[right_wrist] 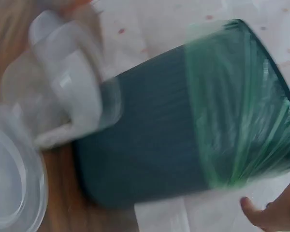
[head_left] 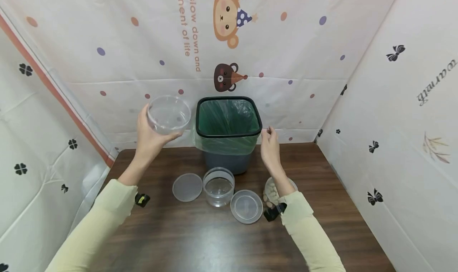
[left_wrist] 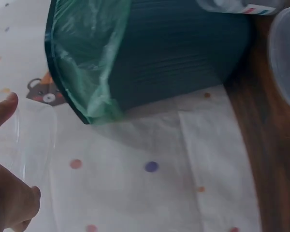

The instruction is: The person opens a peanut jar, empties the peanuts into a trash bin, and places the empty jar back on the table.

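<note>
My left hand grips a clear round plastic container at the left of the bin, tilted with its open top towards the head camera. In the left wrist view, the thumb and fingers lie around that container. The dark green bin has a black rim and a thin green bag folded over it. Close to the right side of the rim is my right hand, fingers loosely bent. In the right wrist view, the right thumb stands apart from the bag, with nothing visible at its tip.
Before the bin stand a clear jar and two translucent lids, one left and one right. A container of pale nut-like pieces sits partly hidden under the right forearm. A printed cloth wall rises behind the brown table.
</note>
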Demonstrator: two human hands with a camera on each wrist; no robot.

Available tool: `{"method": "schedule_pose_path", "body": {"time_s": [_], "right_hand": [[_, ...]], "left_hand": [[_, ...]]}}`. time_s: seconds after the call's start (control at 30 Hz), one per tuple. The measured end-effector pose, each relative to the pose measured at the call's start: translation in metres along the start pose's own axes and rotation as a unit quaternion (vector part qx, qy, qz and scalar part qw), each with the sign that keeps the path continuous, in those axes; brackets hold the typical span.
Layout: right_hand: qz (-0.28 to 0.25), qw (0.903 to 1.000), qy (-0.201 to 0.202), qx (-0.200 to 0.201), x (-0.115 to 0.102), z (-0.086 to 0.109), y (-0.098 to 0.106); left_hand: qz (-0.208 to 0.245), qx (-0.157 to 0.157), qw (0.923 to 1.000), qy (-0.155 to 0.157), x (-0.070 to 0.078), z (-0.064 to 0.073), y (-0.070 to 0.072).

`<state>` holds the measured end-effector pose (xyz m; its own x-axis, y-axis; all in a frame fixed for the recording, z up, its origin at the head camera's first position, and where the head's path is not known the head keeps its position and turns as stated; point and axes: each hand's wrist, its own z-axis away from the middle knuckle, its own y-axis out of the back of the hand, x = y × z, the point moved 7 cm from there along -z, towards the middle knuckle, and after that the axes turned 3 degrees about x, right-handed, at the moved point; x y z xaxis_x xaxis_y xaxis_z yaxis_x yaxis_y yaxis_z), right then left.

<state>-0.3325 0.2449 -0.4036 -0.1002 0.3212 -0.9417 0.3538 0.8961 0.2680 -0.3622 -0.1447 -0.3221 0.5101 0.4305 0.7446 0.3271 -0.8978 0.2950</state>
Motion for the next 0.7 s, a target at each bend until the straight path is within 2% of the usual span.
{"method": "schedule_pose_path", "body": {"time_s": [0.1, 0.17, 0.33, 0.5, 0.7], "right_hand": [[0.056, 0.9971, 0.049, 0.010, 0.006, 0.014, 0.004], [0.094, 0.9918, 0.086, 0.000, 0.009, 0.024, 0.005], [0.199, 0.9657, 0.163, -0.038, 0.017, 0.050, 0.001], [0.263, 0.9416, 0.189, -0.091, 0.027, 0.074, -0.011], [0.304, 0.9182, 0.214, -0.136, 0.035, 0.096, -0.030]], "left_hand": [[-0.008, -0.001, 0.9998, 0.015, -0.019, 0.019, 0.010], [-0.023, 0.001, 0.9994, 0.026, -0.032, 0.031, 0.016], [-0.071, -0.011, 0.9947, 0.074, -0.066, 0.058, 0.023], [-0.094, -0.032, 0.9867, 0.129, -0.095, 0.082, 0.023], [-0.091, -0.029, 0.9841, 0.150, -0.121, 0.106, 0.028]]}}
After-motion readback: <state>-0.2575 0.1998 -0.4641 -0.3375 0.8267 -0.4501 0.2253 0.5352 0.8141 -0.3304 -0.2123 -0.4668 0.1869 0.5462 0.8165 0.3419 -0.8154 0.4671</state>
